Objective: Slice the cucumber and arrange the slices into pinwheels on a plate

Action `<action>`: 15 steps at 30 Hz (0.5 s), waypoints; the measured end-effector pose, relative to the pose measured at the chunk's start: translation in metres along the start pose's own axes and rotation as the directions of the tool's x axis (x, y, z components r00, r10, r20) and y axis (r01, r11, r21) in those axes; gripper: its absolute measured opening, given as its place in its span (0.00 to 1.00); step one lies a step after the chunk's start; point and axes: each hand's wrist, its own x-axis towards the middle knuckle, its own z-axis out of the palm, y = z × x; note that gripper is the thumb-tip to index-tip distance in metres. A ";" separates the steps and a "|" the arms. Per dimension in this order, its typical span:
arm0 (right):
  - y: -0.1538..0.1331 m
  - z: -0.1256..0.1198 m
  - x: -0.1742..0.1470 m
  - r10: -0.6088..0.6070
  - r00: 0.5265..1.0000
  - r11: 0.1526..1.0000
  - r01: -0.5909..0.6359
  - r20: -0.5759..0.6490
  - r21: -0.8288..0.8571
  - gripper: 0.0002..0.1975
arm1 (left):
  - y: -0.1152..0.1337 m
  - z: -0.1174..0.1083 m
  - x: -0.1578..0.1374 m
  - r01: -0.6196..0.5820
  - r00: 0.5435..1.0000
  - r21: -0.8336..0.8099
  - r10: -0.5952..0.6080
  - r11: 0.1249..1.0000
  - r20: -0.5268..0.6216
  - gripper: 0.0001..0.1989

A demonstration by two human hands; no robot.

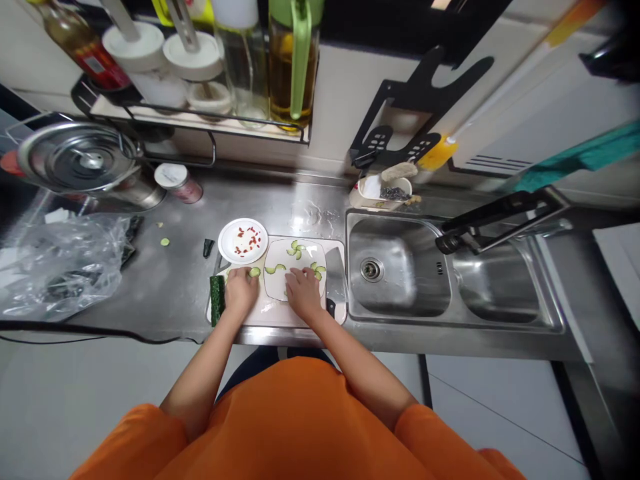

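Note:
My left hand (241, 293) rests on the left part of the cutting board (257, 315), fingers drawn together, with a pale green cucumber slice (255, 272) at its fingertips. Beside it lies a dark green piece of cucumber (217, 300). Over a white squarish plate (276, 255) is my right hand (304, 293), its fingers apart and tips down at the surface. Small groups of cucumber slices (295, 250) lie on that plate; some may be hidden under the right hand. A knife (336, 273) lies at the board's right end.
A round white plate (229, 241) with red chopped bits overlaps the board's back left. A double sink (400, 267) adjoins on the right. Left are a plastic bag (75, 267), a lidded pot (85, 160) and a small jar (179, 183). A bottle rack (200, 123) hangs behind.

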 end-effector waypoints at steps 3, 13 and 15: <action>-0.001 0.000 -0.001 0.009 1.000 1.000 -0.009 -0.008 0.021 0.15 | 0.001 -0.003 0.004 0.021 1.000 -0.017 -0.021 1.000 0.014 0.12; -0.007 -0.009 0.011 0.070 0.996 0.940 -0.085 0.056 0.330 0.15 | 0.004 -0.024 -0.001 0.070 0.991 -0.445 -0.013 0.893 0.130 0.11; -0.010 -0.010 0.017 0.066 0.997 0.907 -0.080 0.050 0.414 0.15 | 0.008 -0.027 -0.001 0.049 0.980 -0.542 0.064 0.839 0.188 0.12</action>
